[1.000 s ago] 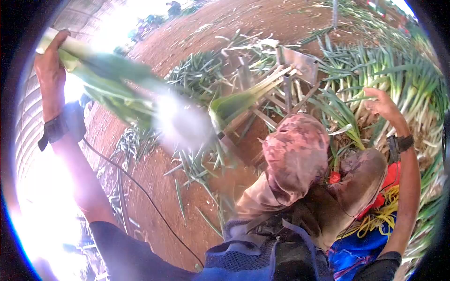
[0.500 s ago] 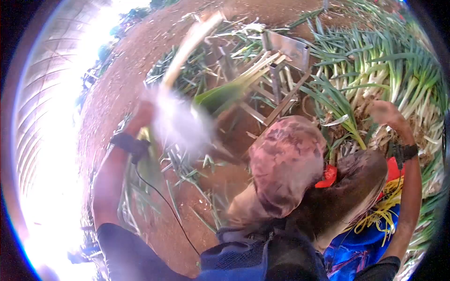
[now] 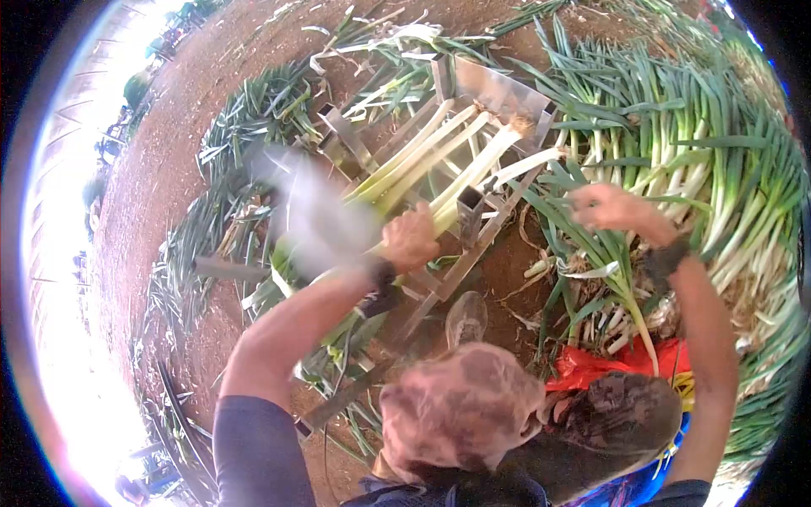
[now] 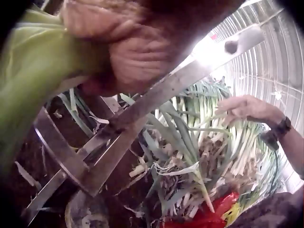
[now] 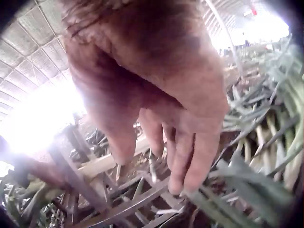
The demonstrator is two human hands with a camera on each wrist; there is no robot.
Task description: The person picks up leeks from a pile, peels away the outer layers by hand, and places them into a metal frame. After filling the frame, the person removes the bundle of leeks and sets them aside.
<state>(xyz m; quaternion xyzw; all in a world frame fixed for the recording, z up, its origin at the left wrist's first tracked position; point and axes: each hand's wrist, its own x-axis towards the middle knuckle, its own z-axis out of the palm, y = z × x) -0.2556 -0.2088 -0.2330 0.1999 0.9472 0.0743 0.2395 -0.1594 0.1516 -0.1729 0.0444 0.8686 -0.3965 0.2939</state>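
Head view: the left hand grips a leek lying on the rack, which holds several other stalks. The right hand hovers over the pile.

Left wrist view: the fingers curl round the leek's green end, probably a full wrap, though the view is blurred.

Right wrist view: the fingers hang loose and hold nothing.

The rack is open-framed, so a leek set down crooked could slip through a gap.
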